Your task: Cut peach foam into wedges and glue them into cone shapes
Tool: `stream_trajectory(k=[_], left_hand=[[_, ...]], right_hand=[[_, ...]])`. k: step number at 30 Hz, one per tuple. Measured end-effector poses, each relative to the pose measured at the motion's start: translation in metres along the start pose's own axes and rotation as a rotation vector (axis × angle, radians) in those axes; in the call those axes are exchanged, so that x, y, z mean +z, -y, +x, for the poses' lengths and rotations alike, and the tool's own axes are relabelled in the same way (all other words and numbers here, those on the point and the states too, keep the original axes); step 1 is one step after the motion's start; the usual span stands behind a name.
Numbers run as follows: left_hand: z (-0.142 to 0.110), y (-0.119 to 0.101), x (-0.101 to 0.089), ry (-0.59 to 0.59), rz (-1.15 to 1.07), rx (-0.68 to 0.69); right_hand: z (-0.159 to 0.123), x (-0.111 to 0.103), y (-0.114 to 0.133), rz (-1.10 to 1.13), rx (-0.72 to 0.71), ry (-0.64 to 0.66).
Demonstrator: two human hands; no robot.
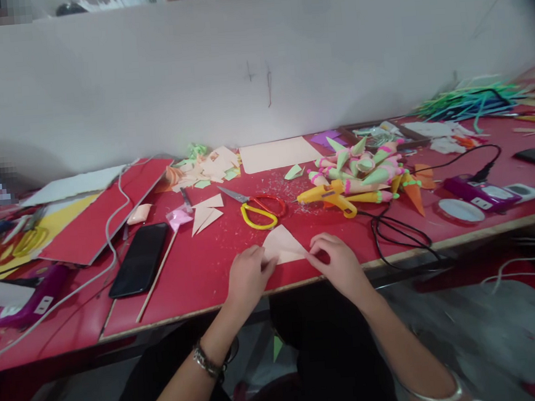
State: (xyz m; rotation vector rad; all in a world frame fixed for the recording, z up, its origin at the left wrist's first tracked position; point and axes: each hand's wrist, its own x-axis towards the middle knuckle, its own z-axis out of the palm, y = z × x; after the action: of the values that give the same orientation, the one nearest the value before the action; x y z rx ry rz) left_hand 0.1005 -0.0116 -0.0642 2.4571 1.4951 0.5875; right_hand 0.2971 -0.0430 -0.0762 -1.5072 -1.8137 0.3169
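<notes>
A pale peach paper triangle point(282, 246) lies on the red table point(199, 274) near its front edge. My left hand point(248, 276) pinches the triangle's lower left corner with closed fingers. My right hand point(337, 262) grips its lower right corner, fingers curled. Just beyond the paper lie scissors point(258, 210) with a yellow and a red handle, and a yellow glue gun point(329, 195).
A heap of pink and green paper cones point(362, 165) sits behind the glue gun. A black phone point(140, 259) and a thin wooden stick point(157, 276) lie left. Cut peach triangles point(207, 214), a peach sheet point(278, 154), black cables point(397, 230), a purple power strip point(480, 191) and a white partition point(257, 65) surround.
</notes>
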Motion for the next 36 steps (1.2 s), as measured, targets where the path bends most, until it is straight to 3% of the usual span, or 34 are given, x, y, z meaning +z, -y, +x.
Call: stream_trajectory(k=[13, 19, 24, 31, 36], left_hand=[[0.003, 0.001, 0.000, 0.018, 0.072, -0.067], [0.003, 0.005, -0.007, 0.042, -0.062, -0.051], [0.003, 0.005, -0.009, 0.011, -0.049, -0.074], [0.004, 0.010, -0.006, -0.015, -0.175, -0.009], [0.003, 0.009, -0.006, 0.046, -0.236, 0.043]], right_hand=[[0.000, 0.000, 0.004, -0.016, 0.012, 0.005], [-0.001, 0.001, 0.003, -0.017, 0.012, 0.002], [-0.002, 0.001, 0.004, -0.020, 0.007, -0.020], [-0.002, 0.001, 0.006, -0.060, 0.023, -0.006], [-0.003, 0.001, 0.006, -0.088, 0.011, 0.009]])
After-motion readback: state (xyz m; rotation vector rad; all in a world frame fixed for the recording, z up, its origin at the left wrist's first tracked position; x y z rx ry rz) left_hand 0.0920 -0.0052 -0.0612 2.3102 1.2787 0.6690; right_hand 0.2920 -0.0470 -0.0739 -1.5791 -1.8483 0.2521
